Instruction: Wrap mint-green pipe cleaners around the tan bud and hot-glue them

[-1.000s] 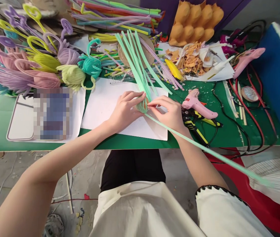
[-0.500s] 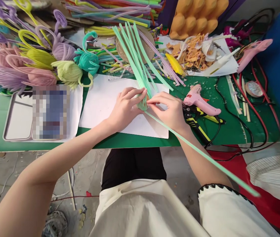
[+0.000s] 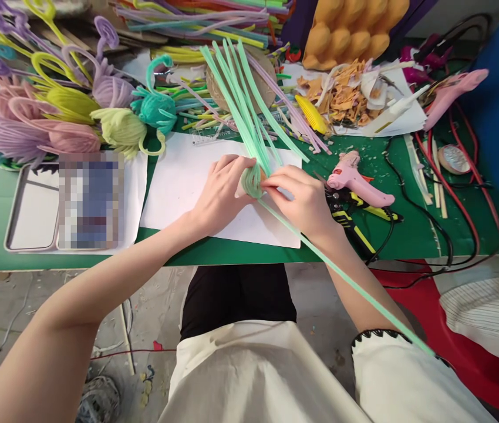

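My left hand [image 3: 219, 194] grips a small coil of mint-green pipe cleaner [image 3: 252, 180] over a white sheet of paper [image 3: 179, 182]. Several long mint-green stems [image 3: 236, 100] fan up and away from the coil. My right hand [image 3: 304, 200] pinches one long mint-green pipe cleaner [image 3: 346, 281] right at the coil; its free end trails down to the right, past my arm. Both hands touch the coil from either side.
A pink glue gun [image 3: 357, 182] and yellow-black pliers [image 3: 350, 226] lie just right of my right hand. Finished pastel pipe-cleaner figures [image 3: 68, 111] crowd the back left. A tablet [image 3: 38, 205] lies at the left. Cables, scraps and an orange egg tray [image 3: 355, 29] fill the back right.
The long trailing pipe cleaner has swung inward and shortened as it winds onto the coil. The coil looks a little bigger and my hands have shifted slightly around it.
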Demonstrator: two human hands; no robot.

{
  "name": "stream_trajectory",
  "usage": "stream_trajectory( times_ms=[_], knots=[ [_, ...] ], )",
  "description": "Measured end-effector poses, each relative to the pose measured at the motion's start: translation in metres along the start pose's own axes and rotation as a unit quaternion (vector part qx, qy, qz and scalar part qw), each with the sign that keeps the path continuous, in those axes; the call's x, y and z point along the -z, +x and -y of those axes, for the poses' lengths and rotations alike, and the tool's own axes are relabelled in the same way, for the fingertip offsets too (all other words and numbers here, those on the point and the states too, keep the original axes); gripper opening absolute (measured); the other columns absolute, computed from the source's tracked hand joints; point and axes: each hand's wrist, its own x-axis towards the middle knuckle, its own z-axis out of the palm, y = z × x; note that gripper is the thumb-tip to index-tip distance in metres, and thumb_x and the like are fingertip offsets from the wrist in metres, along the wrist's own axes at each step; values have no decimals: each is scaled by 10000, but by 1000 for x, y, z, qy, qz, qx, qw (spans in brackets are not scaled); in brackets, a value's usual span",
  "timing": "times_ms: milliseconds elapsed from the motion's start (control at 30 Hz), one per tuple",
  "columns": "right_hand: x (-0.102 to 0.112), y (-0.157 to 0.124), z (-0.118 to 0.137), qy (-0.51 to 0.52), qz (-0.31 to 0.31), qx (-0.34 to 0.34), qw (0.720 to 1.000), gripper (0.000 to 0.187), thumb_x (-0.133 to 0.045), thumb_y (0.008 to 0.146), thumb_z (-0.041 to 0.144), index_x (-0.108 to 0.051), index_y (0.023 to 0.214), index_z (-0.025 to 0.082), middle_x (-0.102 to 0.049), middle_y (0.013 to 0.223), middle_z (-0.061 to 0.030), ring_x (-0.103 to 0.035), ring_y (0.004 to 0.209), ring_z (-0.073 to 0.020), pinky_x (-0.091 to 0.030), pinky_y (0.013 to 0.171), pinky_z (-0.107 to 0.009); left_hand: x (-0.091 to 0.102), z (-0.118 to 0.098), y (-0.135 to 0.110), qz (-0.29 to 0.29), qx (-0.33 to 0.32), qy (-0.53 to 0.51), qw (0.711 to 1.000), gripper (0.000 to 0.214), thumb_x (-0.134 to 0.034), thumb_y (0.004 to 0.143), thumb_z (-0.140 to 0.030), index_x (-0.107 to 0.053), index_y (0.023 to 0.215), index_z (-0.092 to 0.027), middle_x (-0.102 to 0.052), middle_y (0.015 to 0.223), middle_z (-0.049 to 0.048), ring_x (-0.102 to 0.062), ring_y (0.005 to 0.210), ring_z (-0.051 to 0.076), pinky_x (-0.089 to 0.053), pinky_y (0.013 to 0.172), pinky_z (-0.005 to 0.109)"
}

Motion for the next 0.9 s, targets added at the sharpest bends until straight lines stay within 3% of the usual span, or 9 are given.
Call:
stream_trajectory(
  times_ms=[200,367,533,900],
  knots=[
    [-1,-4,-5,-10,5,-7,1000,168,-614,965,159,-743,935,262,-750,926,-21,-691,871,-209,-560,808,-375,1,0,1,-3,-16,5,1000,312,-783,847,-200,-602,1100,-226,-690,1355,83,-588,1249,309,-477,1046,498],
    [-2,-6,-7,-15,-18,6,1000,163,-616,972,167,-741,927,262,-750,899,-19,-698,855,-204,-566,788,-367,0,3,1,4,-25,11,1000,321,-779,874,-245,-628,1156,-220,-685,1391,94,-583,1278,326,-469,1072,526],
    [-1,-8,-9,20,-13,-31,999,178,-618,964,166,-750,925,278,-753,909,-16,-707,876,-207,-570,824,-380,-4,10,1,5,-50,-1,999,376,-759,908,-326,-610,1247,-258,-654,1451,85,-567,1314,333,-448,1111,563],
    [-3,-13,-10,41,-26,-41,998,171,-614,964,190,-750,914,280,-749,903,-19,-703,861,-204,-572,808,-376,-4,10,3,3,-54,-25,998,352,-802,865,-275,-651,1183,-272,-672,1424,51,-579,1310,314,-479,1111,559]
  ],
)
